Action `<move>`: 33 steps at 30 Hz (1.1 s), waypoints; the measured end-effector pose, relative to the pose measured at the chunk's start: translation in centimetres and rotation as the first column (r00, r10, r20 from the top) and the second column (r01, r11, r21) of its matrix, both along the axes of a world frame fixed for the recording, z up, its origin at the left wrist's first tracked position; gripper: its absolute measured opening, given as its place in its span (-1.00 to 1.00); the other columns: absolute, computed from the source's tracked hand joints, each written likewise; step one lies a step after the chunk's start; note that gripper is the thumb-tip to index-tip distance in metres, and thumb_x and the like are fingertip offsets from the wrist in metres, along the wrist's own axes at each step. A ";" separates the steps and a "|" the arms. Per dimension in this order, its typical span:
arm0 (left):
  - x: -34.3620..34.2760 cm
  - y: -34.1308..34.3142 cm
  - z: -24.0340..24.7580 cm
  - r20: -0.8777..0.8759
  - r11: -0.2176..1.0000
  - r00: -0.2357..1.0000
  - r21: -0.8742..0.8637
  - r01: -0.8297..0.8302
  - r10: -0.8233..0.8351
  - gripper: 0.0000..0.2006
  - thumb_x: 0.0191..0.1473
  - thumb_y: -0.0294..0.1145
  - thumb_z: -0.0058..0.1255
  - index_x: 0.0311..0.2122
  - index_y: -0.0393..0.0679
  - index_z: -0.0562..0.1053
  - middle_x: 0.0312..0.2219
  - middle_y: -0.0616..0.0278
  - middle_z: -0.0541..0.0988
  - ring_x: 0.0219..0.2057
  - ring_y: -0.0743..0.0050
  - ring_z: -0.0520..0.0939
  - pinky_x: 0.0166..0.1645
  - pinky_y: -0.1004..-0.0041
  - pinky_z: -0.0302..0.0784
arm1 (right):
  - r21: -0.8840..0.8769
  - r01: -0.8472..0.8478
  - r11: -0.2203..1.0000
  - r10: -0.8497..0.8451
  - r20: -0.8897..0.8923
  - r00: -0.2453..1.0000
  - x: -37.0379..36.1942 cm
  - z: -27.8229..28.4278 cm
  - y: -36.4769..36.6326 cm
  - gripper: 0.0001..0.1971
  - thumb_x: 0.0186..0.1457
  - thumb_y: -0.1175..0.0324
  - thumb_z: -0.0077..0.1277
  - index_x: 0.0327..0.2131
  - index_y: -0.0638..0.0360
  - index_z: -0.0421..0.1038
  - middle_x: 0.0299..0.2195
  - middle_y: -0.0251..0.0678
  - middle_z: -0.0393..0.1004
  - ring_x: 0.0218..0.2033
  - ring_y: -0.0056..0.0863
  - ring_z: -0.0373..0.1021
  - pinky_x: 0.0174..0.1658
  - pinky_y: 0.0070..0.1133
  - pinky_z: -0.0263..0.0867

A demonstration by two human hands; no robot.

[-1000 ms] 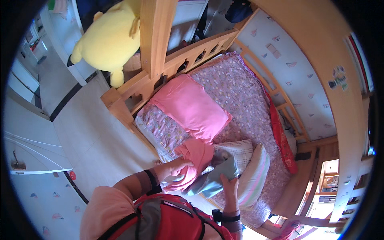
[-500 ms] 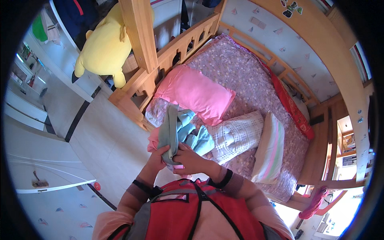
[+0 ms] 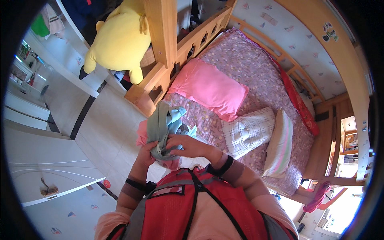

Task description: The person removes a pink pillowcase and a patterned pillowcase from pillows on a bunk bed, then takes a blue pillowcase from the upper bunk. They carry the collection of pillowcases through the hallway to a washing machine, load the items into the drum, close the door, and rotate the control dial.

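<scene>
A grey-green cloth, loosely bunched and folded over itself, is held up in front of my chest. My left hand grips its lower left side, thumb on top. On the right side, my right hand has bent fingers closing on a fold of the same fabric. Pink cloth shows at the bundle's left and below it; whether it is a separate piece, I cannot tell. Folds hide some fingertips.
Beyond the bundle is a wooden bed with a patterned purple sheet. On it lie a pink pillow, a checked pillow and a striped pillow. A yellow plush toy hangs beside the bed post.
The grey-green cloth has come left, away from the checked pillow, and is bunched more tightly. My right hand has shifted its fingers on the fabric. The view has also shifted slightly.
</scene>
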State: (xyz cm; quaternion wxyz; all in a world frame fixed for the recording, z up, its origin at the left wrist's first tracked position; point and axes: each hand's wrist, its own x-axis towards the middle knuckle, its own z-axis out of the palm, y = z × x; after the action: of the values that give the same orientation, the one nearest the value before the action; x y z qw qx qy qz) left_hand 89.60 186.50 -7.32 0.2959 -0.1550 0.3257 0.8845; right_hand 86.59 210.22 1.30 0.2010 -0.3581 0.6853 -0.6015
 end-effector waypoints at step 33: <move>2.1 -6.8 -2.5 0.259 0.827 0.808 -0.371 -0.422 0.529 -0.45 -0.03 -0.55 -0.03 0.13 -0.31 0.19 -0.03 -0.02 0.42 -0.05 0.03 0.52 0.06 0.16 0.45 | 0.523 0.603 0.602 -0.626 0.778 -0.051 -27.3 -36.9 6.7 -0.52 -0.01 0.25 0.11 0.00 0.08 0.24 0.01 -0.07 0.06 -0.20 -0.11 0.24 -0.31 -0.35 0.35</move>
State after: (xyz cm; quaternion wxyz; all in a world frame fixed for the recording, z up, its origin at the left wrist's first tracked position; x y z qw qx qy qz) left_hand 91.69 179.70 -9.85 0.0890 -0.4299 0.3463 0.8290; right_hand 59.29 216.93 -35.60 0.2654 0.4047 0.5229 -0.7017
